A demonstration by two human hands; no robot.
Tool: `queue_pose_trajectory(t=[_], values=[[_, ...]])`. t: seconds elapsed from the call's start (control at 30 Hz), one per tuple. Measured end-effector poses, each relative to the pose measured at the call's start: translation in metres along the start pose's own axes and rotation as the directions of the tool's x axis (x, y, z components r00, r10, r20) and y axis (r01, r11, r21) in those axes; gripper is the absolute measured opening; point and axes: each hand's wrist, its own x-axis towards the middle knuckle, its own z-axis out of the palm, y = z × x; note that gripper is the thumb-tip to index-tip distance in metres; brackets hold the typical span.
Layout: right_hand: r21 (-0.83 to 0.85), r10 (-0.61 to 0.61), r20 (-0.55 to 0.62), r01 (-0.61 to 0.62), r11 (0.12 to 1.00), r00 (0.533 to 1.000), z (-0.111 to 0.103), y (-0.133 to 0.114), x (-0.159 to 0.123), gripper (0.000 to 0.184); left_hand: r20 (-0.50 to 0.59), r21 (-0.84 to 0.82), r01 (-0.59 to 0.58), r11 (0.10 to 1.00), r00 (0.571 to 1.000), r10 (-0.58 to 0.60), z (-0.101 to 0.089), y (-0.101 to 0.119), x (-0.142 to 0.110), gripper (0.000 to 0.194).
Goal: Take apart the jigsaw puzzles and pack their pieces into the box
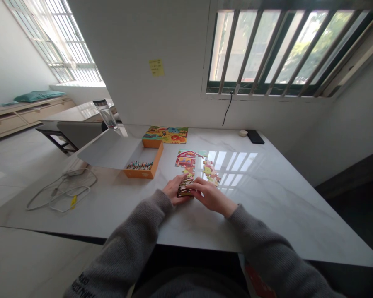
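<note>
My left hand (174, 191) is closed around the left side of a bunch of jigsaw puzzle pieces (183, 189) standing on edge just above the table. My right hand (210, 196) reaches in from the right, its thumb and fingers pinched at the same bunch; which piece they grip is hidden. Just beyond lies a partly joined jigsaw (185, 158) showing a red barn. To its right is a smaller patch of joined pieces (210, 170) with a gap between the two sections. Window light reflects on the tabletop beside them.
An orange box (158, 161) with several upright pieces stands left, near a grey sheet (108, 150). Behind it lies a colourful animal picture (169, 135). A white cable (70, 187) lies far left. A black phone (255, 137) and small round object (243, 133) are at back right.
</note>
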Motion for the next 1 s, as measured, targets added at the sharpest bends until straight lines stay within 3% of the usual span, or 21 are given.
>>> queue_pose_trajectory(t=[0.13,0.2,0.33,0.4,0.53,0.77,1.0], values=[[-0.101,0.094,-0.156,-0.11,0.989,0.983,-0.006,0.014,0.0,0.025,0.015,0.03,0.007,1.0,1.0,-0.007,0.003,-0.003,0.002,0.091],[-0.139,0.134,-0.179,-0.16,0.977,0.975,-0.006,0.026,-0.001,0.025,0.023,0.015,0.001,1.0,1.0,-0.002,0.002,-0.003,0.001,0.089],[-0.257,0.166,-0.096,-0.186,0.949,0.981,0.003,0.046,-0.001,0.026,-0.058,0.01,-0.023,1.0,0.998,0.023,-0.009,-0.009,-0.008,0.082],[-0.315,0.152,-0.063,-0.164,0.935,0.986,0.009,0.05,0.003,0.03,-0.129,0.068,0.032,0.997,0.991,-0.023,-0.019,-0.017,-0.015,0.079],[-0.353,0.052,0.002,-0.048,0.934,0.999,0.017,0.048,0.018,0.035,-0.187,0.134,0.125,0.983,0.977,-0.098,-0.032,-0.03,-0.021,0.078],[-0.423,-0.094,0.167,0.157,0.892,0.981,0.016,0.046,0.04,0.019,-0.211,0.15,0.143,0.978,0.971,-0.109,-0.029,-0.025,-0.019,0.076],[-0.488,-0.023,0.134,0.086,0.869,0.991,0.017,0.042,0.041,0.025,-0.201,0.11,0.153,0.982,0.971,-0.129,-0.029,-0.024,-0.019,0.076]])
